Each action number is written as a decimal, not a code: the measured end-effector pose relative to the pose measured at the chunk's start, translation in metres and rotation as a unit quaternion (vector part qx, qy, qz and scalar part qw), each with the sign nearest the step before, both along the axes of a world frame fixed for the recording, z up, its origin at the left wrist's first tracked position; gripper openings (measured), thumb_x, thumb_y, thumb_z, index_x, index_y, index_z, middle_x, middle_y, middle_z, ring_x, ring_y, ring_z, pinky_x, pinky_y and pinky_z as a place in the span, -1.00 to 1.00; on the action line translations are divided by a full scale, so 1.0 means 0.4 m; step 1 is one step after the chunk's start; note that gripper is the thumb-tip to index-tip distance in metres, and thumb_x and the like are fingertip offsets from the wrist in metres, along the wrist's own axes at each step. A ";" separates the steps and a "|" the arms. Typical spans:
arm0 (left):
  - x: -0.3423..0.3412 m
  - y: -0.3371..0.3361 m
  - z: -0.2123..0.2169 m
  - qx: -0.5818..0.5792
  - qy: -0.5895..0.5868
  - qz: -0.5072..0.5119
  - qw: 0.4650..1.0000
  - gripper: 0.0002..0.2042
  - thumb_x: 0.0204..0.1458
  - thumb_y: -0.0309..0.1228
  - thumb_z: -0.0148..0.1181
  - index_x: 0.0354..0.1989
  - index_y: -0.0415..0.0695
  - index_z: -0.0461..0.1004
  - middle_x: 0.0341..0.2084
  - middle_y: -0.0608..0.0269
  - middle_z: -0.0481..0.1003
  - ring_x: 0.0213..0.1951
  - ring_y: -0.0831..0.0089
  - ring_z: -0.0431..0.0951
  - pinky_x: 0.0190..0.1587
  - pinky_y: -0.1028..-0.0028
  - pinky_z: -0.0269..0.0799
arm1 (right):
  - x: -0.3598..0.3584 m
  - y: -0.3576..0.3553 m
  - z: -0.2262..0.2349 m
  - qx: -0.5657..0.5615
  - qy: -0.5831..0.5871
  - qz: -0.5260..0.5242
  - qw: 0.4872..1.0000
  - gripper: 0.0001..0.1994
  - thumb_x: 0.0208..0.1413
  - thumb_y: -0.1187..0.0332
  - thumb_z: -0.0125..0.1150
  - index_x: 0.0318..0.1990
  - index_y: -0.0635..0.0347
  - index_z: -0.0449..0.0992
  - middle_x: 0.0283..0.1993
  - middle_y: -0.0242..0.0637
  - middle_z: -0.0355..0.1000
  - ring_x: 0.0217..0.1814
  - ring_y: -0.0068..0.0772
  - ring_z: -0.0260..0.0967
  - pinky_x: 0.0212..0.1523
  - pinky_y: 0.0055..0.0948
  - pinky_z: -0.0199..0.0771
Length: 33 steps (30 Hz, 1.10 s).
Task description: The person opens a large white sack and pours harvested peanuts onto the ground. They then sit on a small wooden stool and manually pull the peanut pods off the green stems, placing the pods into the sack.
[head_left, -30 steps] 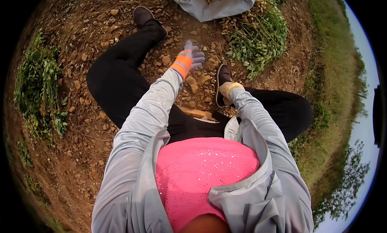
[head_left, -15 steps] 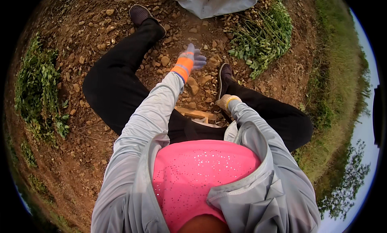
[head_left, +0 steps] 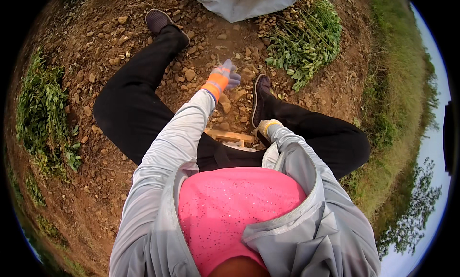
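Note:
My left hand (head_left: 224, 78), in a grey glove with an orange cuff, is held over the stony soil between my legs. Its fingers look apart, slightly blurred, and I see nothing held in them. By my right leg, my right hand (head_left: 267, 128) wears a beige knit glove with a yellowish band. It hangs low beside the inner thigh, and its fingers are mostly hidden. A light wooden frame (head_left: 231, 136) lies close to it, in front of my lap. Ahead is a pile of uprooted peanut plants (head_left: 309, 42), pods at its far end.
A pale grey sack (head_left: 242, 7) lies open at the top, a few peanuts showing inside. More leafy plants (head_left: 40, 106) are heaped on the left. Loose stones (head_left: 190, 75) dot the brown soil, and a grassy strip (head_left: 393, 109) borders the right.
The view has shifted slightly, moving the scene a little left. My left hand's fingers appear less spread and more blurred. My right hand stays by the right leg.

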<state>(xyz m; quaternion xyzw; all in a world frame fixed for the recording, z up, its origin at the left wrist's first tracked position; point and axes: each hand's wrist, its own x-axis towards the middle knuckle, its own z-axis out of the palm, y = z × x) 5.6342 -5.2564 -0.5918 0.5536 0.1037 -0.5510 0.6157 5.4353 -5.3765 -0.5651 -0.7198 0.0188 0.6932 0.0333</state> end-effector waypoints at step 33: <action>0.037 0.139 0.278 -0.046 -0.141 -0.016 0.989 -0.62 0.11 -0.07 0.03 -0.12 -0.15 0.35 -0.42 0.13 0.54 -0.48 0.38 0.55 -0.39 0.48 0.46 | 0.160 0.015 0.512 0.119 -0.400 -0.364 0.833 -0.69 0.16 0.25 -0.03 0.02 0.13 0.39 -0.36 -0.21 0.46 -0.34 -0.34 0.46 -0.27 -0.43 0.47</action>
